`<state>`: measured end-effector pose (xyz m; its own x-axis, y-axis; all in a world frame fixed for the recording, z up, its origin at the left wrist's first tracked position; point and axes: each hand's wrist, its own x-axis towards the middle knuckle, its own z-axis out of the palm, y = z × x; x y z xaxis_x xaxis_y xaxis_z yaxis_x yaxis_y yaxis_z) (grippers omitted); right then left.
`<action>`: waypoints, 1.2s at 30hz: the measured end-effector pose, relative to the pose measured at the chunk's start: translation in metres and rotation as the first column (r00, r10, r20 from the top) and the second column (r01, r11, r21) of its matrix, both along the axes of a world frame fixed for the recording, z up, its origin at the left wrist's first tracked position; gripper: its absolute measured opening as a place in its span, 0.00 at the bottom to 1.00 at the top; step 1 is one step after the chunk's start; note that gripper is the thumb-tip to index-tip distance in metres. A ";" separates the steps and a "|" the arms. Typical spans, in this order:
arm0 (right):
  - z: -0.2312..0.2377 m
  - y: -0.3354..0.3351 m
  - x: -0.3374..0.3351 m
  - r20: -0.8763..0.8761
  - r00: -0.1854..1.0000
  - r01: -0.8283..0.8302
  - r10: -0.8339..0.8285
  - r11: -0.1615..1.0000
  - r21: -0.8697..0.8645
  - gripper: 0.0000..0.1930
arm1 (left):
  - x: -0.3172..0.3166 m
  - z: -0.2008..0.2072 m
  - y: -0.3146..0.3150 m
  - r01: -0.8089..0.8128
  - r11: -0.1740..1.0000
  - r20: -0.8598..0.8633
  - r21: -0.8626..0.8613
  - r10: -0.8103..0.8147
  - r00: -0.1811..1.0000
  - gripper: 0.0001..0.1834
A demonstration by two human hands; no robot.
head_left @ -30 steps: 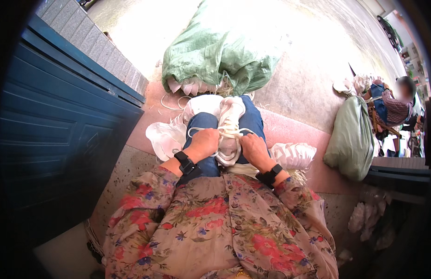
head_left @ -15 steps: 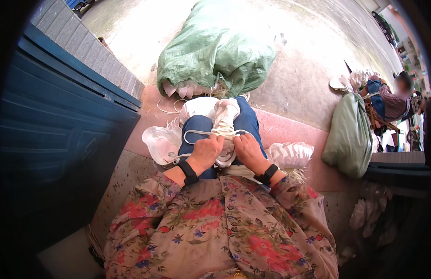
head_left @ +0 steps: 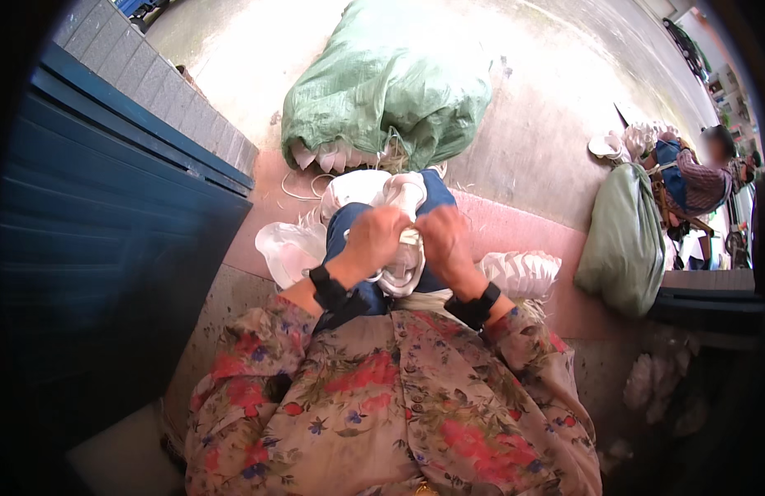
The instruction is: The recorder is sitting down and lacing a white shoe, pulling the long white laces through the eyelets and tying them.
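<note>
A white shoe [head_left: 403,273] lies between my knees, its toe pointing away from me and its opening toward me. My left hand [head_left: 376,241] and my right hand [head_left: 445,245] are close together over the lacing, both closed and somewhat blurred. Each grips the pale shoelace [head_left: 409,236], part of which shows between them; the fingertips are mostly hidden. Beyond my left knee rests a white shoe piece [head_left: 353,189], and another pale shoe part [head_left: 290,250] lies beside that leg. A stack of white shoe pieces [head_left: 521,274] sits to my right.
A large green woven sack [head_left: 382,99] with pale shoe pieces at its mouth stands ahead. At the left is a dark blue door [head_left: 110,240]. Over to the right, a second green sack [head_left: 620,240] stands in front of a seated person [head_left: 696,178] and more white shoes [head_left: 607,147].
Both hands have risen from the shoe's sides and come nearer each other over the lacing. The lace loops that stuck out to the sides no longer show. The shoe stays between my knees.
</note>
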<state>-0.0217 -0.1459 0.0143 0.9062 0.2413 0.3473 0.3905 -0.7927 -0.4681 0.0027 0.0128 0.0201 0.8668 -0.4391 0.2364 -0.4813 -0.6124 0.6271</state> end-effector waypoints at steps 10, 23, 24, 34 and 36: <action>-0.018 -0.058 0.021 -0.293 0.925 0.318 -0.240 0.913 0.256 0.09 | 0.058 -0.059 0.081 -0.298 0.953 -0.289 0.059 0.302 0.908 0.11; -0.016 -0.046 -0.081 -0.485 0.873 -0.136 0.044 0.978 -0.157 0.06 | -0.042 -0.176 0.236 -0.734 0.556 -0.365 0.390 0.825 0.431 0.25; -0.016 -0.045 -0.078 -0.475 0.878 -0.149 0.059 0.977 -0.154 0.06 | -0.042 -0.176 0.237 -0.735 0.571 -0.314 0.365 0.819 0.480 0.22; 0.081 -0.044 -0.018 -0.637 0.726 0.490 0.259 0.455 0.743 0.10 | -0.017 -0.038 0.247 -0.777 0.619 0.092 -0.110 0.785 0.613 0.19; 0.112 -0.051 -0.003 -0.531 0.735 0.451 0.422 0.280 0.847 0.10 | -0.009 0.008 0.229 -0.694 0.683 0.158 -0.228 0.729 0.666 0.19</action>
